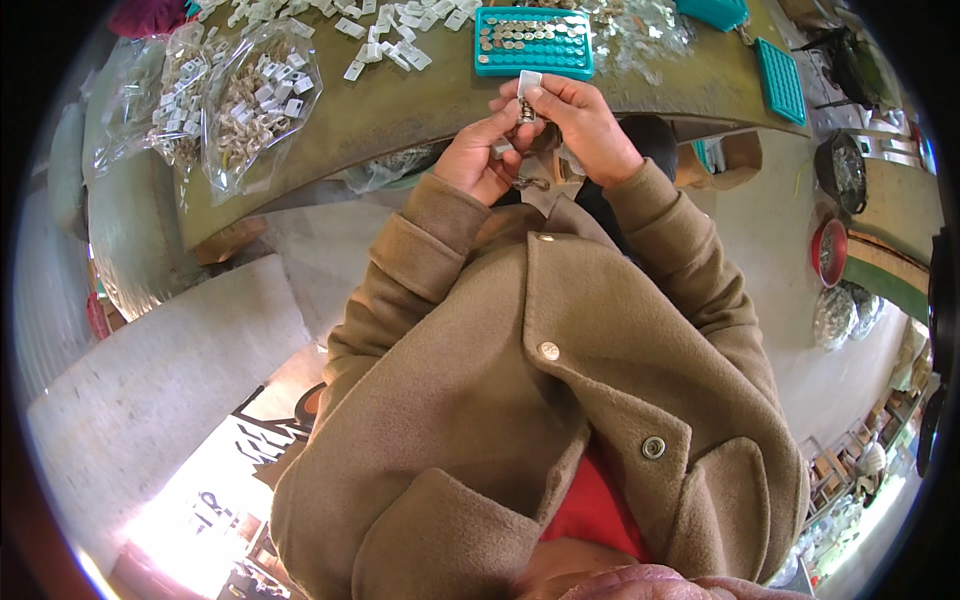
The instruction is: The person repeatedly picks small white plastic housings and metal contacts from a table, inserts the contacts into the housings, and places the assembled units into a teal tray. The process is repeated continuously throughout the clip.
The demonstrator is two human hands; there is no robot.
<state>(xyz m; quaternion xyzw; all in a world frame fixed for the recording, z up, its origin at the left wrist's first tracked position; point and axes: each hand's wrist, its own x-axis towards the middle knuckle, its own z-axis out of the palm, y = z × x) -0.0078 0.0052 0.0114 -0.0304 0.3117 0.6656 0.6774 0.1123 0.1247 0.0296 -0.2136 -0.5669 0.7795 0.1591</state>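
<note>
Just off the table's near edge, both hands meet around a small white plastic case [530, 80]. My right hand [592, 128] pinches the case between thumb and fingers. My left hand [482, 152] is closed at its lower end, thumb against a small metallic part [526, 112]; whether this part is fixed in the case I cannot tell. A short greyish cord [532, 184] hangs below the left fingers. Directly beyond the hands lies a teal tray [484, 70] with rows of round silvery discs in some of its hollows.
Loose white cases [410, 52] are scattered across the green table [385, 112]. Clear plastic bags [262, 110] of white cases and beige cords stand at the left. Small clear pieces [645, 40] lie right of the tray. Another teal tray [780, 82] rests near the right end.
</note>
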